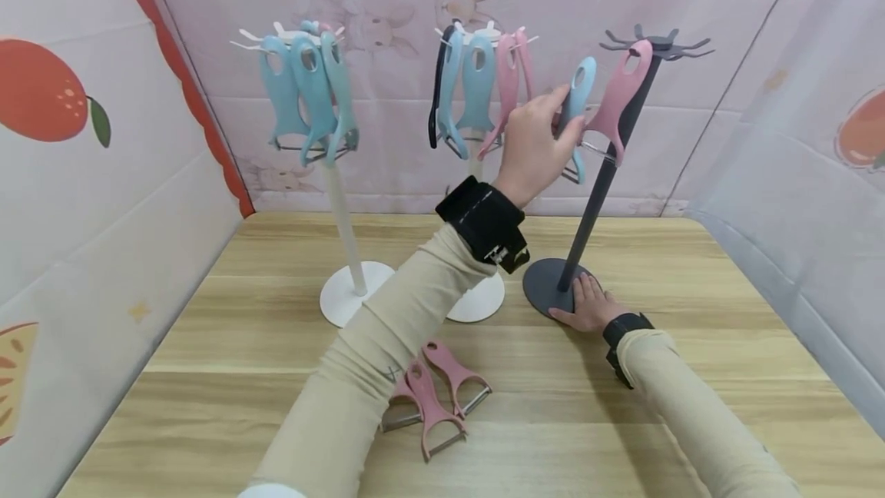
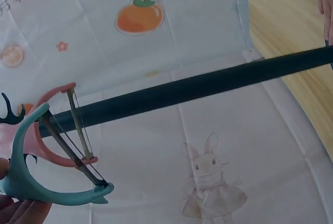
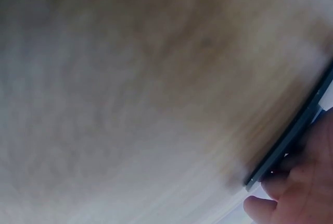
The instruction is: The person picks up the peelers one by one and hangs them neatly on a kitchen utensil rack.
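My left hand (image 1: 535,143) pinches a light blue peeler (image 1: 583,83) by its handle, beside the dark grey stand (image 1: 596,210). In the left wrist view, the blade end of this blue peeler (image 2: 57,199) points away from the fingers. A pink peeler (image 1: 620,94) hangs from a hook of the dark stand, just right of the held one. My right hand (image 1: 592,304) rests with spread fingers on the round base (image 1: 542,287) of that stand. The right wrist view has the base's edge (image 3: 291,133) beside the fingers, with much of the picture blurred.
Two white stands carry peelers: blue and green ones (image 1: 314,91) on the left stand; blue, pink and black ones (image 1: 477,83) on the middle stand. Several pink peelers (image 1: 432,406) lie on the wooden table (image 1: 228,406), partly behind the left sleeve. Printed cloth encloses the back and sides.
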Available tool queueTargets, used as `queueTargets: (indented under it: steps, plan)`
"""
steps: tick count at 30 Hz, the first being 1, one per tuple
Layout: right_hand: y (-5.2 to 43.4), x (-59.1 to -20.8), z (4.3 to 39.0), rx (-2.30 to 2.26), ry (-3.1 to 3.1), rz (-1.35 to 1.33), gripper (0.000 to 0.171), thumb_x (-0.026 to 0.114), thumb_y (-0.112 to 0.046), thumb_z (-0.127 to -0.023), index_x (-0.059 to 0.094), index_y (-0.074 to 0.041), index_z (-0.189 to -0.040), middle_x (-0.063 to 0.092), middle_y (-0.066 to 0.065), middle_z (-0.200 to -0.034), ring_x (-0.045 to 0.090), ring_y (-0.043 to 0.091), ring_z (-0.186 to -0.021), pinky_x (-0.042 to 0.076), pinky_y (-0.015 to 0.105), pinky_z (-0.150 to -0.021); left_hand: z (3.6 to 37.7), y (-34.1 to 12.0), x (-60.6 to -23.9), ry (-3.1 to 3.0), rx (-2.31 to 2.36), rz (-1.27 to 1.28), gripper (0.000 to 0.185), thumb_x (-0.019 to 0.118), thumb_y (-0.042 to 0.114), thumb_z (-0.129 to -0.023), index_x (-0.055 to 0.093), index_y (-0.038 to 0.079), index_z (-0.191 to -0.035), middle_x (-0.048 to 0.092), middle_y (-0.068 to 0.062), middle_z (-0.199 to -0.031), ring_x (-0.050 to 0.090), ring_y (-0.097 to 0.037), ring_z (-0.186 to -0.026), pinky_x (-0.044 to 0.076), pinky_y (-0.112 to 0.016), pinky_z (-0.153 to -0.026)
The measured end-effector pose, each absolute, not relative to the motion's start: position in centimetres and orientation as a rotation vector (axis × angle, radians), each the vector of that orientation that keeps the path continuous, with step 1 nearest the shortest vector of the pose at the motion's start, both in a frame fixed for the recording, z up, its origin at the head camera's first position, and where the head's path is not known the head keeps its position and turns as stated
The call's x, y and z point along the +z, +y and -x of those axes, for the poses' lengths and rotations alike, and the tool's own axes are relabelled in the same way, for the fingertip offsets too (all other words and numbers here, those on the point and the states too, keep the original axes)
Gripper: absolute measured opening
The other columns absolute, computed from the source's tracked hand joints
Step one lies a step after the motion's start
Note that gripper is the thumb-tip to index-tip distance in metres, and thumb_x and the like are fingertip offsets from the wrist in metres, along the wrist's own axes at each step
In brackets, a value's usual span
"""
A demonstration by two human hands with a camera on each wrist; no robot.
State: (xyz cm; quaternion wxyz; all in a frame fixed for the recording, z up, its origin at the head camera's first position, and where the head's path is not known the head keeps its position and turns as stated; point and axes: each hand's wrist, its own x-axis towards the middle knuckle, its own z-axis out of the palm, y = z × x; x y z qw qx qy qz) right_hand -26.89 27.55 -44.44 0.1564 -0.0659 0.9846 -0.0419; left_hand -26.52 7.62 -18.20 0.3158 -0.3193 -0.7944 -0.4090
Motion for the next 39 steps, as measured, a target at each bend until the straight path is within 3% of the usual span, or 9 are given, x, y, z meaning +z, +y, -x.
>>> queueTargets:
  steps: [6,12,20,26,35,39]
  plan:
    - [26.4,-42.7,25.8,-0.157,2.799,0.193,0.099,0.033,-0.066,-0.086,0.014,0.016,-0.138,0.005,0.034,-0.144,0.004,0.044,-0.133,0.013,0.056,-0.105,27.3,7.9,-16.4,-2.164,-1.026,0.821,0.023,0.056,0.013,-0.09,0.06,0.001,-0.109,0.053,-0.005,-0.073,0.045,-0.011,-0.064,0.035,-0.017,-0.059]
    - [26.0,-42.3,25.6,-0.167,2.803,0.212,0.099,0.034,-0.066,-0.085,0.017,0.016,-0.137,0.007,0.035,-0.143,0.007,0.045,-0.133,0.015,0.057,-0.104,27.9,8.3,-15.4,-2.26,-1.027,0.799,0.023,0.053,0.014,-0.091,0.06,0.003,-0.11,0.055,-0.003,-0.078,0.044,-0.009,-0.061,0.034,-0.016,-0.058]
    - [26.9,-44.6,26.2,-0.147,2.822,0.206,0.107,0.026,-0.074,-0.081,0.014,0.017,-0.137,0.006,0.034,-0.144,0.005,0.045,-0.133,0.013,0.058,-0.104,28.0,8.7,-15.8,-2.299,-1.099,0.818,0.029,0.054,0.015,-0.091,0.056,0.004,-0.118,0.061,-0.005,-0.093,0.052,-0.01,-0.072,0.039,-0.012,-0.064]
    - [27.0,-44.9,26.5,-0.148,2.808,0.196,0.113,0.02,-0.079,-0.077,0.01,0.016,-0.138,0.003,0.034,-0.144,0.002,0.044,-0.133,0.01,0.058,-0.105,27.9,9.0,-16.3,-2.342,-1.137,0.864,0.041,0.056,0.016,-0.091,0.049,0.008,-0.13,0.059,-0.005,-0.12,0.057,-0.008,-0.102,0.041,-0.011,-0.082]
    - [26.3,-42.6,25.7,-0.15,2.783,0.184,0.098,0.033,-0.064,-0.087,0.012,0.018,-0.137,0.004,0.036,-0.143,0.003,0.046,-0.132,0.012,0.058,-0.104,27.4,8.8,-18.0,-2.336,-1.049,0.89,0.038,0.055,0.017,-0.091,0.05,0.007,-0.127,0.061,-0.004,-0.115,0.053,-0.013,-0.109,0.037,-0.013,-0.088]
    - [26.5,-42.4,25.8,-0.125,2.783,0.189,0.1,0.029,-0.066,-0.087,0.011,0.018,-0.137,0.004,0.036,-0.143,0.002,0.045,-0.133,0.012,0.058,-0.104,27.1,8.2,-19.8,-2.265,-1.093,0.937,0.045,0.056,0.013,-0.09,0.046,0.001,-0.131,0.057,-0.009,-0.122,0.052,-0.016,-0.111,0.036,-0.014,-0.09]
